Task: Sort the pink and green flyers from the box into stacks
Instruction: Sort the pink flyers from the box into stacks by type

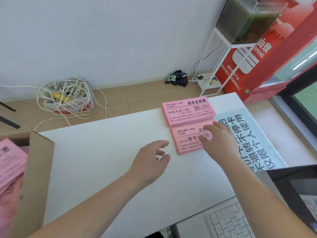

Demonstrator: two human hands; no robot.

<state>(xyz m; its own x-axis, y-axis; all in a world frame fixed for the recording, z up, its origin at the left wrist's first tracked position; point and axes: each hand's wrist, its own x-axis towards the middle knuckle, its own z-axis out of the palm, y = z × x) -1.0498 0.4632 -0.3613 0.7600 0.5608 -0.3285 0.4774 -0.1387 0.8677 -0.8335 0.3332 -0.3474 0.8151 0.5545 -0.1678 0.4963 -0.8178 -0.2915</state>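
Two stacks of pink flyers lie on the white table (pixel 103 152) at the right. The far pink stack (pixel 187 111) is thicker; the near pink stack (pixel 188 140) sits just in front of it. My right hand (pixel 217 138) rests on the near stack's right half with its fingers straight, covering part of the print. My left hand (pixel 151 159) hovers over bare table just left of that stack, fingers relaxed and holding nothing. The cardboard box (pixel 36 170) stands at the table's left edge with more pink flyers (pixel 11 162) inside. No green flyers show.
A pale blue printed sheet (pixel 253 140) lies right of the stacks. A white keyboard (pixel 229 220) and a dark monitor (pixel 298 191) sit at the near right. On the floor beyond the table are a box of tangled cable (pixel 66 95) and a white shelf (pixel 223 54).
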